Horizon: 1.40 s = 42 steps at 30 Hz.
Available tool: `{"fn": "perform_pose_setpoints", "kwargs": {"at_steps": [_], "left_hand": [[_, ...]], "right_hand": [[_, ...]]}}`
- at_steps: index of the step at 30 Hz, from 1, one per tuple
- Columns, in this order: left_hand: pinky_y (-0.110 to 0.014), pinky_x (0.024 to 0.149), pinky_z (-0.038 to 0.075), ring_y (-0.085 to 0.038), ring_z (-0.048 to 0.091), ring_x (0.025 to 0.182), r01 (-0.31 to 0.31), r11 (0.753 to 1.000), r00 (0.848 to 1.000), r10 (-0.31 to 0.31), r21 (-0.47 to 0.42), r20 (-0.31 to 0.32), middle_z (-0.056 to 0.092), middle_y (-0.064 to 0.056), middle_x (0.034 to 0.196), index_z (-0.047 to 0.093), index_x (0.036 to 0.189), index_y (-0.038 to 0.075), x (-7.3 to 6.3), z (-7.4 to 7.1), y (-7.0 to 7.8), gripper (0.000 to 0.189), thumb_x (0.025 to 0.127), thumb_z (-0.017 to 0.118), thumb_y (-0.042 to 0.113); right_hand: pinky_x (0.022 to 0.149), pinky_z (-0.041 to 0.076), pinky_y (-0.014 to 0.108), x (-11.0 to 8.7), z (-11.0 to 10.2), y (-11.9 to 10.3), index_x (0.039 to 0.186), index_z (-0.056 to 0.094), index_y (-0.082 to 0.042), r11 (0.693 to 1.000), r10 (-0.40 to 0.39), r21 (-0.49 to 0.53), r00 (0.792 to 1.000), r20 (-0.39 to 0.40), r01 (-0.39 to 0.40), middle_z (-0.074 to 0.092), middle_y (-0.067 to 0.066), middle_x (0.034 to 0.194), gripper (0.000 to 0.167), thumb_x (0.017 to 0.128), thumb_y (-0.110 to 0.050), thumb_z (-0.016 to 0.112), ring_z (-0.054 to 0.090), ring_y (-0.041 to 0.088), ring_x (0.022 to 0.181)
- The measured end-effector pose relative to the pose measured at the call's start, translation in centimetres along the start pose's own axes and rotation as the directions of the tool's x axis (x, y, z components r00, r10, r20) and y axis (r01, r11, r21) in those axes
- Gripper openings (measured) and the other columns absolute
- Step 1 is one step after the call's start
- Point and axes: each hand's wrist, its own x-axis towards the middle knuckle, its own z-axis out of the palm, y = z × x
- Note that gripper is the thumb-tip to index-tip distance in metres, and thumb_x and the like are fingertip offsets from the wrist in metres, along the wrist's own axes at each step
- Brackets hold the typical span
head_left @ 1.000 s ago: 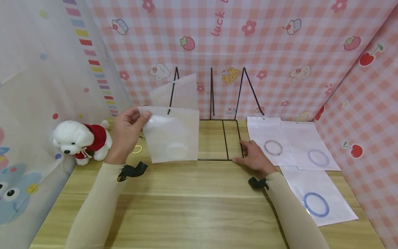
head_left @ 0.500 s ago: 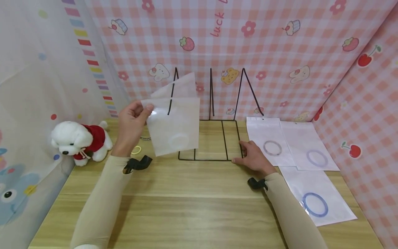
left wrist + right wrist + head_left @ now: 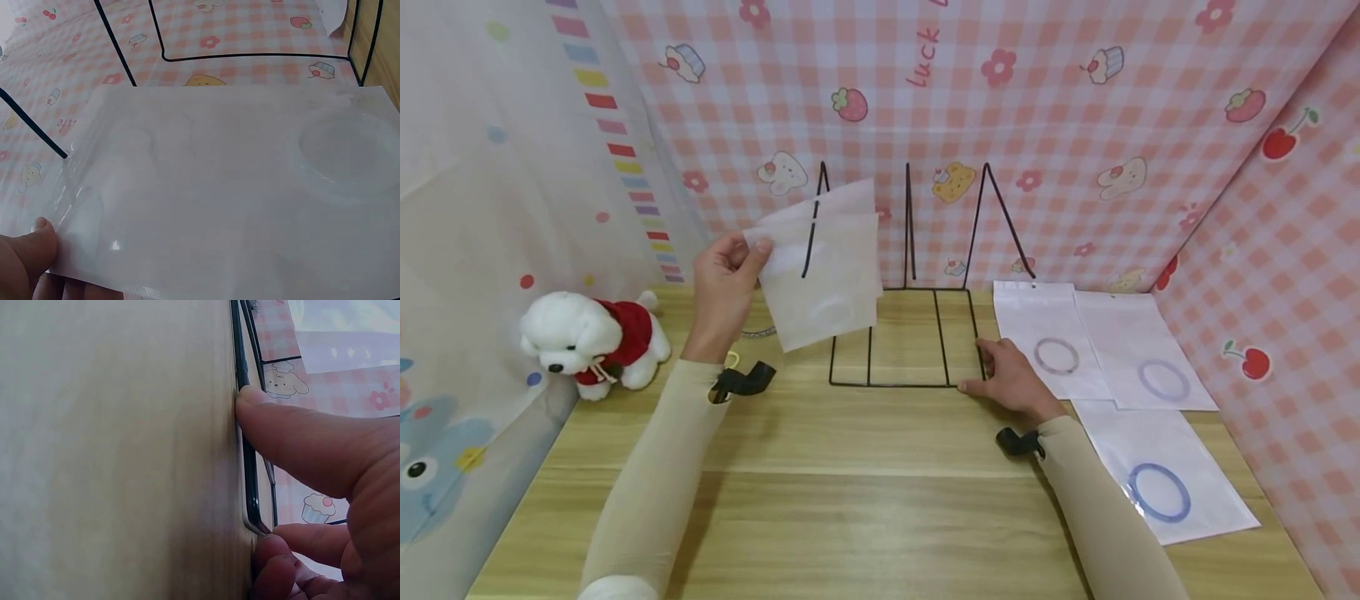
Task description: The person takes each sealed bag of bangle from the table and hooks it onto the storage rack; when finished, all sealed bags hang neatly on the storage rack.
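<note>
My left hand [image 3: 727, 279] pinches the left edge of a white plastic bag [image 3: 820, 283] between thumb and fingers. A faint ring shape shows through the bag, low on its face. The bag's top lies at the left hook of a black wire display rack [image 3: 907, 385], with the hook's tip in front of it. Behind it, a second white bag [image 3: 850, 197] hangs tilted on the same hook. My right hand [image 3: 1011, 375] grips the front right corner of the rack's base. In the right wrist view the thumb [image 3: 287, 434] presses the wire, with curled fingers near the corner.
To the right lie several white bags with bangles inside, the nearest holding a blue bangle [image 3: 1160, 492]. A white toy dog [image 3: 587, 337] in red sits at left. A yellow ring [image 3: 732, 359] and a silvery bracelet [image 3: 758, 332] lie behind my left wrist.
My left hand has risen and moved right with the bag, which has slid farther back along the hook, toward the tilted bag. The right hand has stayed on the rack's corner.
</note>
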Motion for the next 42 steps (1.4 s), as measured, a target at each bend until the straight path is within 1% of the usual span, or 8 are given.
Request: {"fn": "perform_pose_setpoints", "kwargs": {"at_steps": [7, 13, 18, 23, 27, 35, 39, 42], "left_hand": [[-0.020, 0.064, 0.058, -0.010, 0.073, 0.079, 0.013, 0.999, 1.000, -0.013, -0.034, 0.004, 0.079, 0.004, 0.097, 0.075, 0.120, 0.008, 1.0, 0.1, -0.7, 0.029, 0.100, 0.074, 0.029], [-0.020, 0.061, 0.058, -0.008, 0.071, 0.074, -0.018, 0.999, 1.000, 0.018, -0.039, -0.011, 0.078, 0.004, 0.091, 0.076, 0.113, 0.009, 1.8, 0.2, -1.4, 0.023, 0.100, 0.075, 0.028], [-0.020, 0.062, 0.058, -0.007, 0.072, 0.077, -0.010, 0.999, 1.000, 0.010, -0.045, -0.012, 0.079, 0.003, 0.096, 0.076, 0.115, 0.009, 1.9, 0.2, -1.6, 0.025, 0.100, 0.074, 0.029], [-0.019, 0.069, 0.059, -0.009, 0.074, 0.086, 0.007, 0.999, 1.000, -0.008, -0.044, -0.008, 0.080, 0.001, 0.108, 0.075, 0.117, 0.010, 1.7, -0.1, -1.5, 0.026, 0.099, 0.075, 0.030], [-0.019, 0.073, 0.060, -0.009, 0.074, 0.090, 0.014, 0.997, 1.000, -0.015, -0.075, -0.009, 0.079, 0.002, 0.109, 0.075, 0.117, 0.011, 1.5, -0.5, -1.5, 0.023, 0.098, 0.078, 0.024], [-0.022, 0.081, 0.062, -0.011, 0.076, 0.090, -0.037, 0.968, 0.999, 0.031, -0.248, -0.029, 0.080, -0.001, 0.105, 0.074, 0.116, 0.002, 0.3, -2.8, -1.2, 0.020, 0.097, 0.076, 0.009], [-0.023, 0.080, 0.062, -0.012, 0.077, 0.092, -0.059, 0.975, 0.997, 0.049, -0.213, -0.052, 0.080, -0.003, 0.105, 0.074, 0.114, 0.001, -0.5, -3.7, -0.9, 0.019, 0.097, 0.077, 0.010], [-0.020, 0.077, 0.061, -0.010, 0.074, 0.089, -0.052, 0.988, 0.997, 0.044, -0.147, -0.057, 0.079, 0.000, 0.102, 0.074, 0.112, 0.000, -1.4, -4.0, -0.8, 0.019, 0.097, 0.077, 0.011]], "right_hand": [[0.083, 0.042, 0.040, -0.1, 0.1, -0.3, 0.157, 0.043, 0.005, 1.000, 0.006, -0.003, 1.000, 0.006, -0.006, 0.054, 0.016, 0.113, 0.092, 0.089, -0.040, 0.086, 0.049, 0.026, 0.095], [0.082, 0.042, 0.039, 0.0, 0.2, -0.4, 0.156, 0.044, 0.005, 1.000, 0.004, -0.004, 1.000, 0.004, -0.004, 0.054, 0.017, 0.112, 0.091, 0.089, -0.040, 0.086, 0.049, 0.026, 0.095], [0.082, 0.041, 0.039, 0.0, 0.1, -0.6, 0.157, 0.043, 0.004, 1.000, 0.012, -0.004, 1.000, 0.011, -0.012, 0.053, 0.016, 0.112, 0.091, 0.090, -0.039, 0.085, 0.048, 0.026, 0.095], [0.083, 0.041, 0.040, -0.1, 0.1, -0.7, 0.157, 0.042, 0.004, 1.000, 0.016, 0.003, 1.000, 0.014, -0.016, 0.053, 0.016, 0.113, 0.091, 0.090, -0.039, 0.086, 0.048, 0.026, 0.096], [0.084, 0.042, 0.040, 0.0, 0.1, -0.6, 0.157, 0.043, 0.004, 1.000, 0.016, 0.000, 1.000, 0.014, -0.016, 0.053, 0.016, 0.113, 0.091, 0.089, -0.039, 0.086, 0.048, 0.026, 0.096], [0.084, 0.041, 0.040, 0.1, 0.2, -0.4, 0.157, 0.042, 0.003, 1.000, 0.022, 0.005, 1.000, 0.021, -0.023, 0.053, 0.015, 0.112, 0.092, 0.089, -0.040, 0.086, 0.048, 0.026, 0.097], [0.085, 0.042, 0.040, 0.1, 0.2, -0.2, 0.158, 0.042, 0.002, 0.999, 0.034, 0.000, 0.999, 0.019, -0.034, 0.053, 0.015, 0.113, 0.093, 0.089, -0.042, 0.086, 0.048, 0.027, 0.098], [0.086, 0.042, 0.041, 0.1, 0.1, -0.1, 0.158, 0.042, 0.002, 0.999, 0.040, 0.002, 0.999, 0.018, -0.040, 0.053, 0.015, 0.114, 0.093, 0.089, -0.041, 0.086, 0.048, 0.027, 0.098]]}}
